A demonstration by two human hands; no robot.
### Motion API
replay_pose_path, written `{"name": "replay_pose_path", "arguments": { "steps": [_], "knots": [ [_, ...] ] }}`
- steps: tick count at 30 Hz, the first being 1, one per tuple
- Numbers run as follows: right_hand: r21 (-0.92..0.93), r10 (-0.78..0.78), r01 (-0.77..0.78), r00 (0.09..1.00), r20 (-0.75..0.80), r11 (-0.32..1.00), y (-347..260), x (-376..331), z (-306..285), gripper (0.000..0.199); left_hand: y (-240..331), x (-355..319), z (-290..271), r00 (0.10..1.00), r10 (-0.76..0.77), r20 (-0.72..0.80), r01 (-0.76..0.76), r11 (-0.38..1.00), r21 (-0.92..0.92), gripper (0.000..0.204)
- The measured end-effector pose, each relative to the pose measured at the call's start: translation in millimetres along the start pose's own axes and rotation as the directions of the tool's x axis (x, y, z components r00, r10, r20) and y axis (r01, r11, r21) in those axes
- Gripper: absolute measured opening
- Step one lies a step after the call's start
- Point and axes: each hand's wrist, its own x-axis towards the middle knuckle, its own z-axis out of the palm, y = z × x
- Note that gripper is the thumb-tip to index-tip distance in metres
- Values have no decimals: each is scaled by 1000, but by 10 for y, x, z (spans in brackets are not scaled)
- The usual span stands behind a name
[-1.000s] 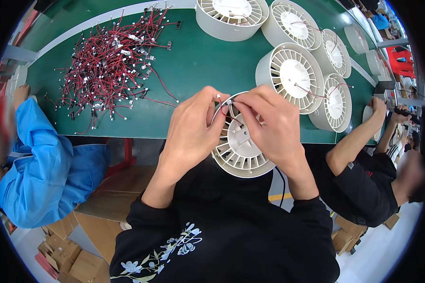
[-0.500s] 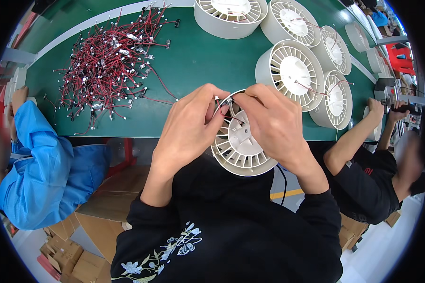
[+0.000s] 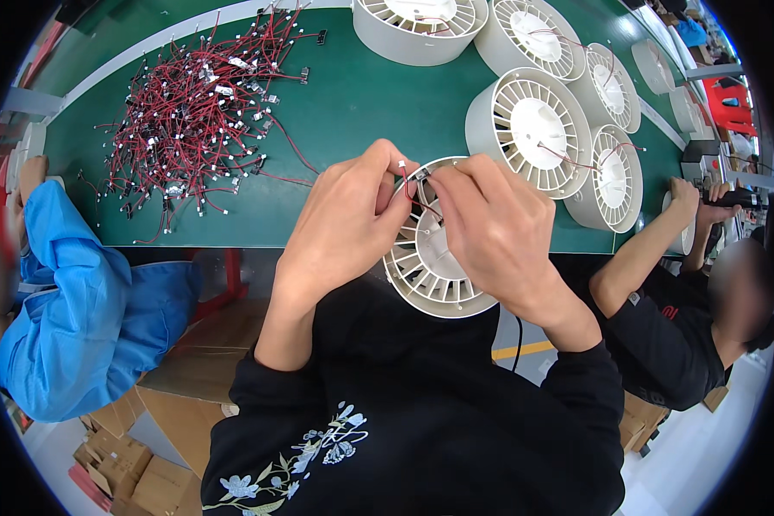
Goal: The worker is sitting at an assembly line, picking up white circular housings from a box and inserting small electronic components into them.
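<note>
A round cream-coloured slotted plastic housing (image 3: 430, 303) rests at the near edge of the table, tilted toward me, beneath both my hands. My left hand (image 3: 344, 228) is closed in a pinch on a red and black wire lead (image 3: 407, 185), whose small white plug (image 3: 402, 163) sticks up beside the fingertips. My right hand (image 3: 499, 228) pinches a small dark part (image 3: 422, 175) on the same lead, close by the left fingertips. More of the lead runs down into the housing. The right fingers hide part of the housing's hub.
A tangled heap of red and black wire leads (image 3: 189, 120) covers the left of the green table (image 3: 370, 112). Several similar housings (image 3: 529, 133) stand at the right. A person in a blue smock (image 3: 69, 310) sits at my left, another in black (image 3: 662, 344) at my right.
Both hands have shifted only slightly, the fingertips still together at the housing's far rim. The white plug now stands higher above my left fingertips.
</note>
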Motion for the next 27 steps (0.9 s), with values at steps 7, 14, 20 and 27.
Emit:
{"name": "replay_pose_path", "arguments": {
  "steps": [7, 14, 20, 27],
  "knots": [
    [103, -32, 33, 999, -7, 994, 14, -11, 93, 18, -110, 51, 60, 999, 21, -24, -24, 994, -106, 10],
    [152, -176, 153, 973, 148, 976, -51, 10, -81, 31, -89, 11, -1, 998, 2, -67, -13, 986, -165, 14],
    [245, -84, 30, 974, 212, 969, -126, -155, -110, 36, -166, -34, 104, 988, 89, -126, -115, 970, -213, 12],
    [377, 98, -171, 974, 205, 910, -136, -266, -113, 28, -109, -71, 120, 985, 78, -156, -100, 985, -143, 15]
  ]
}}
